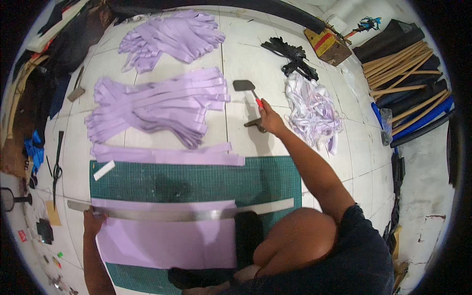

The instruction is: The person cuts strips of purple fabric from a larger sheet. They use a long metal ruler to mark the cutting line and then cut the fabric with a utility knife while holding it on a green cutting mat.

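My right hand (pixel 270 118) is reached out over the floor, closed on the red handle of a spatula-like tool (pixel 244 85) with a flat dark head. Beneath that hand lies a small dark brown tool (pixel 254 125); its kind is unclear. My left hand (pixel 94 220) grips a long metal ruler (pixel 172 215) near its left end. The ruler lies across a lilac fabric sheet (pixel 167 246), which rests on a green cutting mat (pixel 132 182). Lilac strips (pixel 172 155) overlap the mat's far edge, with a small white piece (pixel 103 170) beside them.
Two heaps of lilac strips (pixel 157 108) spread beyond the mat. White scraps (pixel 312 110) and black strips (pixel 292 56) lie to the right, near a wooden box (pixel 328 45) and fabric rolls (pixel 408 88). Scissors (pixel 58 169) and a hammer-like tool (pixel 77 91) lie left.
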`<state>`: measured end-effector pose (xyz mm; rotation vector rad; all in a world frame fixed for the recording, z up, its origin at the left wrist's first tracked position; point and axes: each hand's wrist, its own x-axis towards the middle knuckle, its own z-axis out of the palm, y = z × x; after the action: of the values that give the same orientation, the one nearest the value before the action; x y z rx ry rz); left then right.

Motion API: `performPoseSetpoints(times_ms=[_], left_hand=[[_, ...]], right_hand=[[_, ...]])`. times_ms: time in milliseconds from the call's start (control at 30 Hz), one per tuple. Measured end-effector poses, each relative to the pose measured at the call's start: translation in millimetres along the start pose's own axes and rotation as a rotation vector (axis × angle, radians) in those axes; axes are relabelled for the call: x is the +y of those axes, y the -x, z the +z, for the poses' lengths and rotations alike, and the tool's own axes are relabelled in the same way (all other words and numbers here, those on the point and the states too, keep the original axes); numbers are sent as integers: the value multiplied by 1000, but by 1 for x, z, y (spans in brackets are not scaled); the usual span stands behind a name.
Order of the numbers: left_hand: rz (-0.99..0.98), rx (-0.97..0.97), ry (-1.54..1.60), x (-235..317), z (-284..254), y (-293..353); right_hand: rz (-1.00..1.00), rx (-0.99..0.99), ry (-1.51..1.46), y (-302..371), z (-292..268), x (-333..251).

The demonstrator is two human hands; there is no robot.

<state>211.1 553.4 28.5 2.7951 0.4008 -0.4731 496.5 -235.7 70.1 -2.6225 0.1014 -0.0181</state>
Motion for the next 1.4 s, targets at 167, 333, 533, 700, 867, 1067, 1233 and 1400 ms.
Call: performPoseSetpoints(times_ms=[167, 333, 533, 700, 867, 1067, 1233, 1400], left_hand=[[-105, -98, 87, 51, -20, 12], [-94, -61, 101, 45, -13, 10], [-72, -66, 220, 40, -7, 13], [-23, 103, 135, 28, 6, 18], [23, 74, 171, 34, -4, 14], [-124, -23, 356, -2, -7, 22], [-104, -46, 184, 30, 3, 14], [-9, 51, 129, 29, -8, 27]], right_hand=[[107, 27, -16, -35, 27, -16], [1, 104, 1, -45, 49, -14], [-99, -35, 55, -27, 50, -33], [61, 39, -130, -31, 45, -47], [143, 69, -392, -30, 48, -50], [319, -15, -724, -104, 5, 17], [218, 317, -73, -147, -27, 86], [307, 265, 153, -176, 1, 43]])
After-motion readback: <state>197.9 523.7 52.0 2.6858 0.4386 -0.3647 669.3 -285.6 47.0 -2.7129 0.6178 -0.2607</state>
